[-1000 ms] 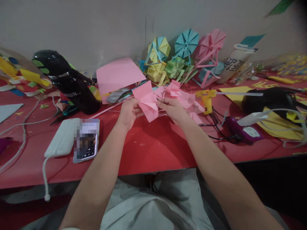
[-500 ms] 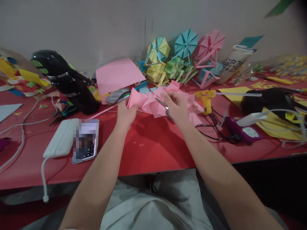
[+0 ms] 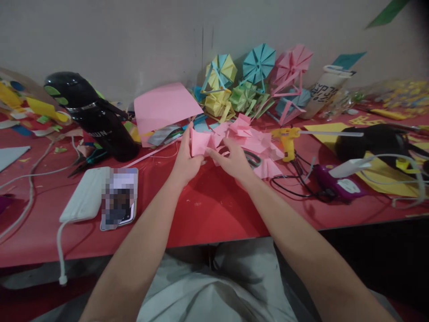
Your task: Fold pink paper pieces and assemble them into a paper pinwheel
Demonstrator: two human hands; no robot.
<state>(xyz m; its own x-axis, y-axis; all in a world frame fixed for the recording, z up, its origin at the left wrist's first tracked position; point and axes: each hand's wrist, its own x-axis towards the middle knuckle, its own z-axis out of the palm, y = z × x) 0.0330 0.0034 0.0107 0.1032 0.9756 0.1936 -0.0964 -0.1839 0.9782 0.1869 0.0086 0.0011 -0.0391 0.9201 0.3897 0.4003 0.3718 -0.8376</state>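
Observation:
My left hand [image 3: 188, 163] is closed on a folded piece of pink paper [image 3: 200, 142], held upright above the table with the thumb along its lower edge. My right hand [image 3: 233, 161] is close beside it, thumb and forefinger apart, the thumb tip at the paper's right edge. Dark-handled scissors [image 3: 254, 158] lie against the pink scraps just behind my right hand, which partly hides them. A heap of folded pink paper pieces [image 3: 268, 145] spreads behind and to the right of both hands.
A yellow glue gun [image 3: 287, 141] and cable stand right of the heap. Folded paper wheels [image 3: 258, 63] line the wall. A black bottle [image 3: 97, 120], white power bank [image 3: 85, 194] and phone [image 3: 124, 197] are at left; a purple device [image 3: 338, 183] is at right.
My right hand has let go of the scissors and moved left to the pink paper in my left hand. My left hand has shifted slightly right, turning the paper.

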